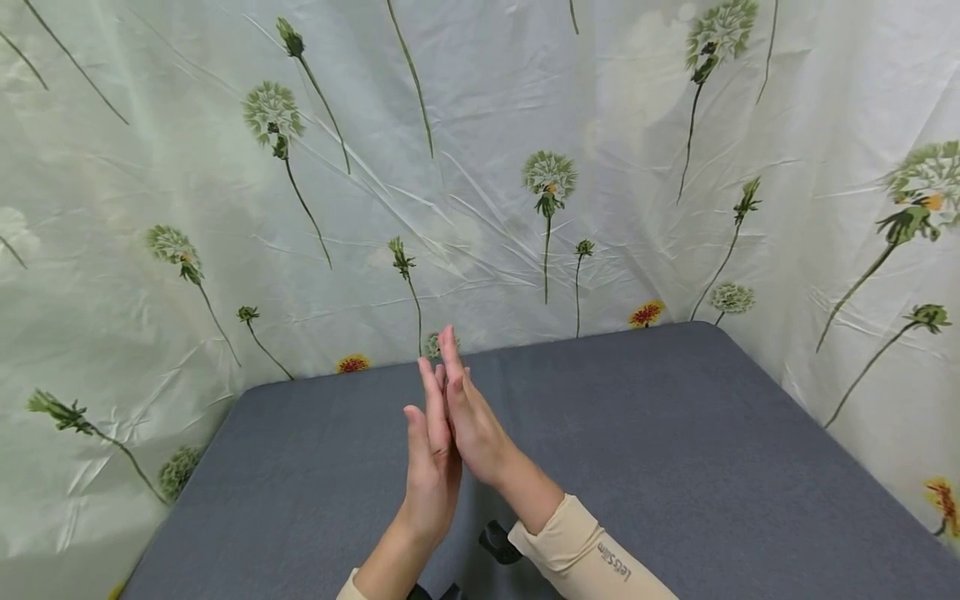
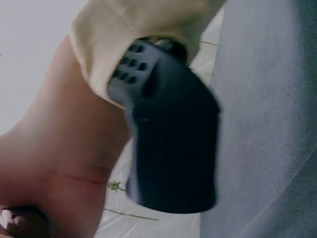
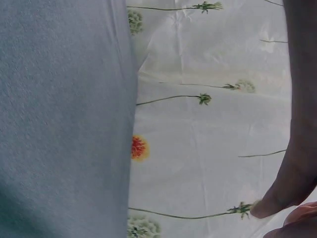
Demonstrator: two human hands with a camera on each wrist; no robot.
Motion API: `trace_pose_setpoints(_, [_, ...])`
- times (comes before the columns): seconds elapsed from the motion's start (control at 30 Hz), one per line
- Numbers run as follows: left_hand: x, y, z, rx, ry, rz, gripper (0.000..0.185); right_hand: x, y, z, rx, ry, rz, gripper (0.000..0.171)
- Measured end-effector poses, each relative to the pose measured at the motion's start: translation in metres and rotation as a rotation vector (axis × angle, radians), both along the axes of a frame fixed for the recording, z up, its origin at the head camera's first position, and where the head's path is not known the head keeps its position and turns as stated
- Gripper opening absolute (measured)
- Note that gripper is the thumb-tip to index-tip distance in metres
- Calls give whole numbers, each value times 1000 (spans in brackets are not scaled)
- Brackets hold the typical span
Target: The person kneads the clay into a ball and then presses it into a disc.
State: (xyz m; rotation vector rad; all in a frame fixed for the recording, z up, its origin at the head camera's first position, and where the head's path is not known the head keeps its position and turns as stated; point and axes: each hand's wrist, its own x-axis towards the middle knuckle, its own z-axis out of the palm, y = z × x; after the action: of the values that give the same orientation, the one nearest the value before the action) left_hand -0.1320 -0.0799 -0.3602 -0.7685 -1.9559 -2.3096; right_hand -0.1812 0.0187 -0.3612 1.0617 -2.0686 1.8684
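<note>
clearly nearest, cream sleeves [image 1: 585, 550] lead to the left hand [image 1: 433, 479] and right hand [image 1: 476, 429], which stand palm to palm above the table [image 1: 645, 442], fingers straight, grasping nothing; the right fingertips reach higher. flat palms and level fingertips would likely keep the contact even. counted outward: two sleeves, two hands, one grey table, and, behind it, flowered cloth [image 1: 480, 100] in one visible stretch.

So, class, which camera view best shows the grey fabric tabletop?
The head view: the grey fabric tabletop shows its far edge and both sides, partly behind the bare left hand and right hand. Left wrist: a strip at frame right; right wrist: a section at frame left.
</note>
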Motion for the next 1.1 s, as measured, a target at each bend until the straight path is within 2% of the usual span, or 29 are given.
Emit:
trace_pose_setpoints(0.2, [1, -2, 4, -19, -18, 38, 72, -1, -2, -10, -27, -70, 56, 89])
trace_pose_setpoints(0.4, [-1, -5, 9, -54, -6, 91, 73, 8, -5, -14, -60, -86, 102, 88])
trace_pose_setpoints(0.5, [-5, -6, 13, -62, 20, 126, 76, 13, -7, -12, -68, -81, 109, 85])
trace_pose_setpoints(0.67, [-19, -9, 15, -46, 47, 168, 83, 22, -9, -13, -45, -73, 80, 75])
trace_pose_setpoints(0.9, [-36, -13, 17, 19, -3, 154, 84, 39, -11, -10, -34, -16, 50, 72])
trace_pose_setpoints(1.1, [-44, -11, 13, 66, -90, 62, 83, 44, -12, -7, -56, 77, 12, 76])
